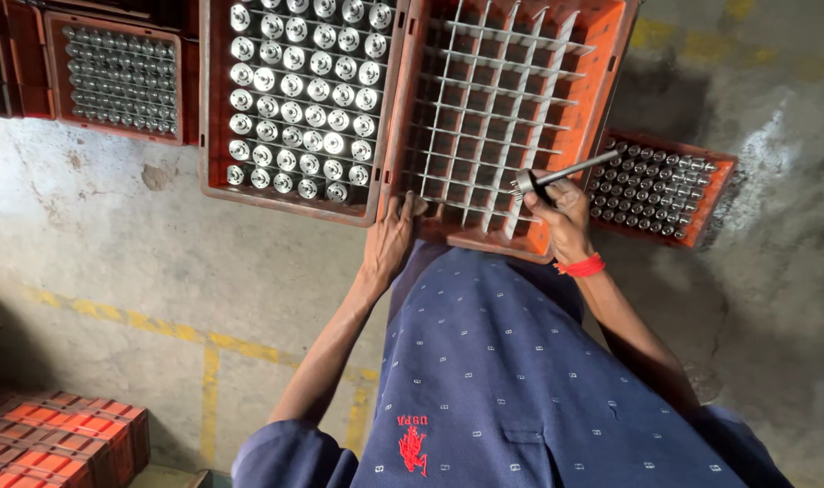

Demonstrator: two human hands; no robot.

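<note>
An orange plastic crate [602,54] with an empty white divider grid [493,99] stands right in front of me. My left hand [389,239] grips its near edge at the left corner. My right hand [561,212], with a red band at the wrist, holds a metal shaft [566,172] that has a toothed end. It hovers over the crate's near right corner, pointing right. My blue patterned shirt fills the lower part of the view.
Beside the empty crate, on its left, a second orange crate [215,117] is filled with several upright metal parts. Two more filled crates sit at the far left [114,126] and at the right [715,194]. Stacked orange crates [60,438] stand bottom left. Yellow lines [209,380] mark the concrete floor.
</note>
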